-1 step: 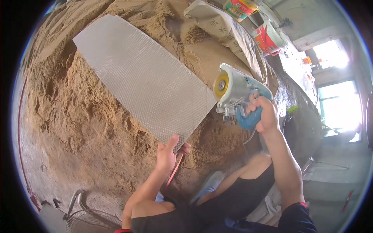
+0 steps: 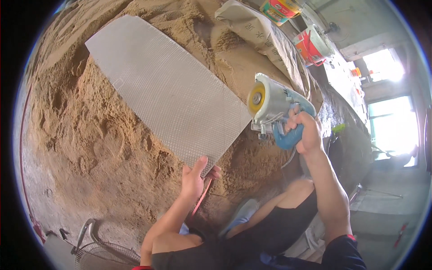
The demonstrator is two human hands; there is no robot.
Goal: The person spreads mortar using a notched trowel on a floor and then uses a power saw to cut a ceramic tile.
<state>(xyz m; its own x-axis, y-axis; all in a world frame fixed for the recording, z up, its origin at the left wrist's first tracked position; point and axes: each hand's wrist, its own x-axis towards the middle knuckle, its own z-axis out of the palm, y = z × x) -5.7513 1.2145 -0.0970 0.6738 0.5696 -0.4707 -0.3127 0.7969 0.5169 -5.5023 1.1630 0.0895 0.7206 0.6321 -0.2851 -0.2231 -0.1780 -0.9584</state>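
Note:
A long grey tile [image 2: 168,92] lies slantwise across the sand, its face covered in a fine raised grid. My left hand [image 2: 194,178] grips its near corner, thumb on top and fingertips curled underneath. In my right hand [image 2: 307,129] is a handheld tile cutter [image 2: 281,108] with a blue body, a pale metal guard and a yellow disc-shaped part around its hub. My fingers wrap round its handle. The cutter's front is close to the tile's right-hand corner; whether they touch I cannot tell. A faint line crosses the tile near that end.
A heap of brown sand [image 2: 103,130] surrounds the tile. Beyond it lie a paper sack [image 2: 263,38], a red and white bucket [image 2: 310,46] and a colourful bucket [image 2: 280,10]. A wire-caged fan [image 2: 105,256] stands at lower left. A pink strip [image 2: 201,198] hangs below my left hand.

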